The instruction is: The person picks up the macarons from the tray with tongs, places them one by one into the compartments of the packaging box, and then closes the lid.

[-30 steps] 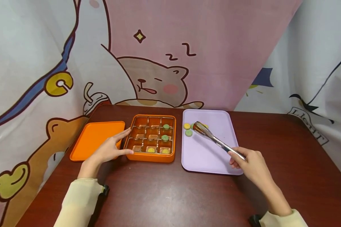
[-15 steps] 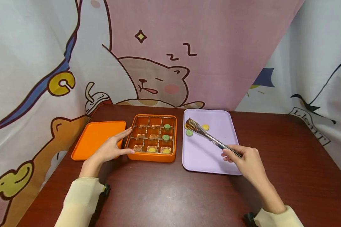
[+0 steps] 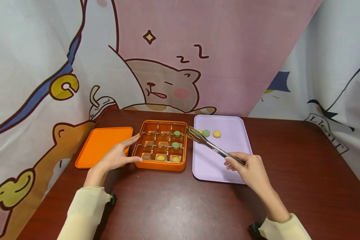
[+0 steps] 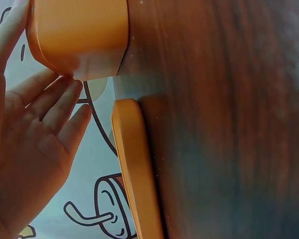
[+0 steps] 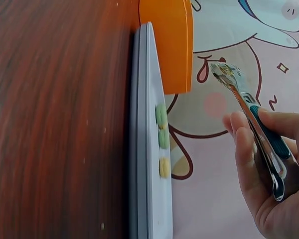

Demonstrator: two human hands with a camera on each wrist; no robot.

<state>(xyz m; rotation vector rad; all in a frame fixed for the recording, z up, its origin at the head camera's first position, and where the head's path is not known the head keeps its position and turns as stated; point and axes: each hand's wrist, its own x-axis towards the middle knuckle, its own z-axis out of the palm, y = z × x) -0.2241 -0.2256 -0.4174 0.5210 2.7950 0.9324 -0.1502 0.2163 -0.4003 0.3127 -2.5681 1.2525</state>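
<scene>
My right hand [image 3: 252,170] grips metal tongs [image 3: 217,149] by the handle end; the tongs slant left over the lilac tray [image 3: 222,170]. Their tips overlap the gap between tray and orange box [image 3: 160,165]; I cannot tell whether they hold anything. Small round macaron-like sweets lie on the tray: a green one [image 3: 206,133] and a yellow one [image 3: 217,134], others partly hidden behind the tongs. In the box's clear divided insert sit two green sweets [image 3: 175,145] in the right column and two yellow ones [image 3: 160,157] in the front row. My left hand [image 3: 115,157] touches the box's left side, fingers extended.
Left of the box, an orange lid [image 3: 105,146] lies flat, partly behind my left hand. All this stands on a dark reddish-brown table [image 3: 174,200]. A cartoon-printed curtain [image 3: 228,66] hangs right behind the table's back edge.
My right hand has moved left with the tongs, their tips passing from over the sweets to beyond the tray's left edge. The left hand has stayed at the box.
</scene>
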